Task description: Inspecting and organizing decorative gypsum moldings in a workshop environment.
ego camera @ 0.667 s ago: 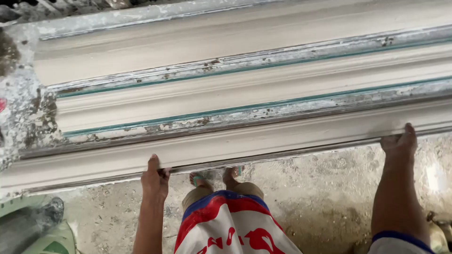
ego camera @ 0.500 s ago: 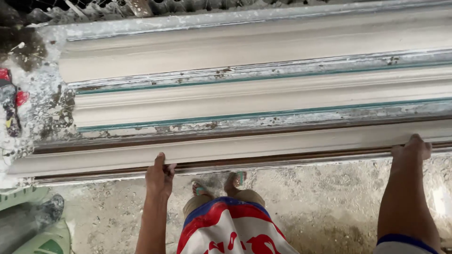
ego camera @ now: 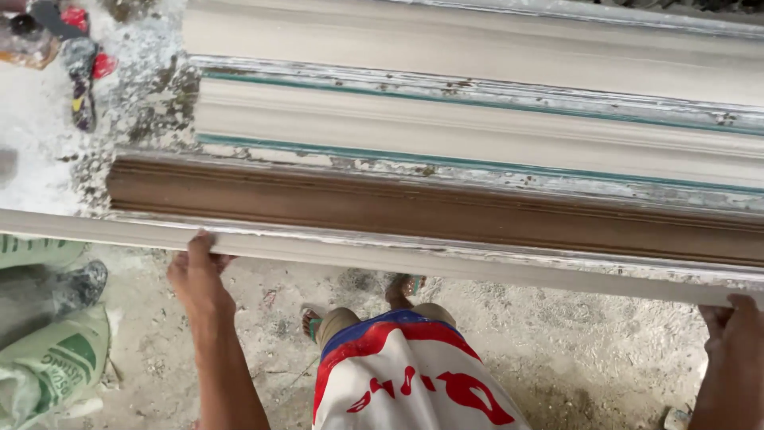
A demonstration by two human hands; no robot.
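Both hands, the left hand (ego camera: 199,275) and right hand (ego camera: 734,334), have fingers curled tight on the long white moulding strip (ego camera: 446,259), just in front of the brown mould (ego camera: 430,209).

1. The long pale plaster moulding strip (ego camera: 446,259) runs lengthwise between both grips, held at its near edge by the left hand (ego camera: 197,275) and the right hand (ego camera: 732,318).
2. Its top face is smooth and off-white, with chipped, flaky white edges.
3. Just beyond the grips it lies against a brown mould channel (ego camera: 414,209).
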